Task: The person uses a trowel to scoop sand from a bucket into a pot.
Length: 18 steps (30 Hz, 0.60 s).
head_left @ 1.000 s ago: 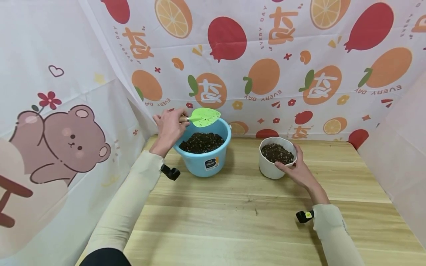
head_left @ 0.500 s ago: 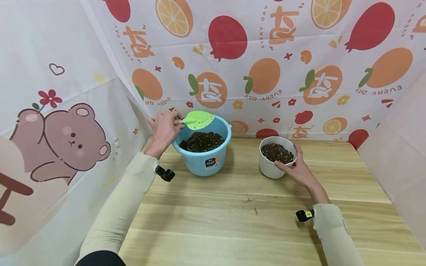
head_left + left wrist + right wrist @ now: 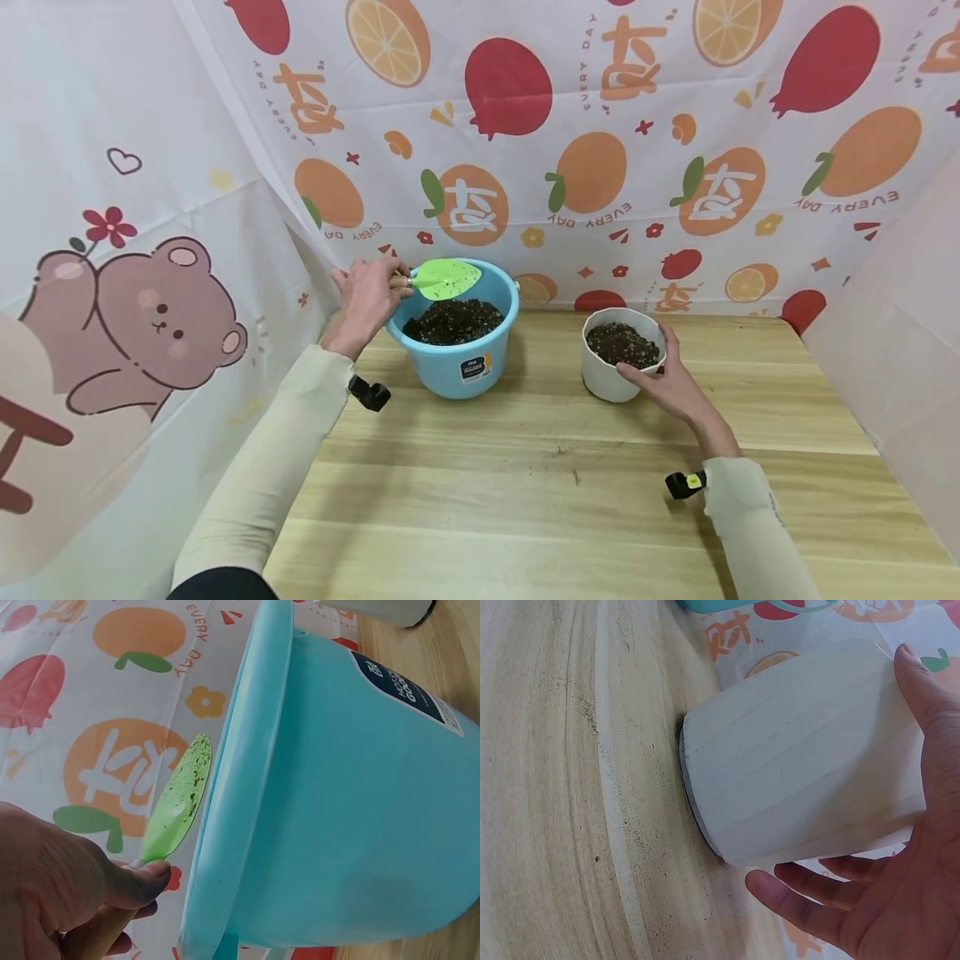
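My left hand (image 3: pixel 365 302) grips the wooden handle of a small green trowel (image 3: pixel 447 278). Its blade is level with the top of a light blue bucket (image 3: pixel 453 375), overlapping the opening in the head view; the left wrist view shows soil specks on the blade (image 3: pixel 184 787). Dark potting soil (image 3: pixel 453 323) partly fills the bucket. On the right, a white flower pot (image 3: pixel 606 379) stands upright on the table, holding similar soil (image 3: pixel 622 344). My right hand (image 3: pixel 675 387) holds this pot at its right side, thumb at the near rim and fingers around the outside.
The wooden table (image 3: pixel 465 500) carries scattered soil crumbs (image 3: pixel 558 452) in front of the pot. A fruit-print cloth (image 3: pixel 592 100) hangs right behind the bucket and pot. Another cloth with a bear print (image 3: pixel 165 317) closes off the left side.
My left hand has moved a little left and down with the trowel, bringing the blade lower over the bucket. My right hand and the pot have stayed in place.
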{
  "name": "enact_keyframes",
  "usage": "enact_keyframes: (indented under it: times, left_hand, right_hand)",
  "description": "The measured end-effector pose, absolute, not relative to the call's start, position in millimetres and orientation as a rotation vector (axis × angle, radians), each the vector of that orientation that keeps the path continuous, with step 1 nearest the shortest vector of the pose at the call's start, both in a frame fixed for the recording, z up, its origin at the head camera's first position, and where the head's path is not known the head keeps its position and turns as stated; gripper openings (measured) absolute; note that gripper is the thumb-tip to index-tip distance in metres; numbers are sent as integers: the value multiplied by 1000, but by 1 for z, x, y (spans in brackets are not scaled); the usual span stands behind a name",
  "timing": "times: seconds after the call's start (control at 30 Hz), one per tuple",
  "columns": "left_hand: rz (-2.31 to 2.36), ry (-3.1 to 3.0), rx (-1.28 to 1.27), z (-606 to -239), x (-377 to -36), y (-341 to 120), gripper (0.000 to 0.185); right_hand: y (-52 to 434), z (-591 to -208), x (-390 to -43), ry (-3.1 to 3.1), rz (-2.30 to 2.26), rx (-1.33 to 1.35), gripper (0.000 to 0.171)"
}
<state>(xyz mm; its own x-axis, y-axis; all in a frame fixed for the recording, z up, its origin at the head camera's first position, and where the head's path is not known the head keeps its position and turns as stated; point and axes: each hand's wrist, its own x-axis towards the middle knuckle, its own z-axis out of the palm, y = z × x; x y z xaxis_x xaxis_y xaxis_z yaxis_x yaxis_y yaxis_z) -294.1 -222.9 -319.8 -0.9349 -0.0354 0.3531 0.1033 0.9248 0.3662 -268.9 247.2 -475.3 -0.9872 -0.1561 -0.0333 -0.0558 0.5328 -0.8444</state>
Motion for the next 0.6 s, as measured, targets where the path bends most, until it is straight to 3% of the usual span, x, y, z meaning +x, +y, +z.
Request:
enact_keyframes:
  times: [0.6]
  left_hand:
    - [-469, -2770, -83, -325, -299, -219, 11]
  right_hand:
    - [249, -477, -270, 2656, -1466, -169, 115]
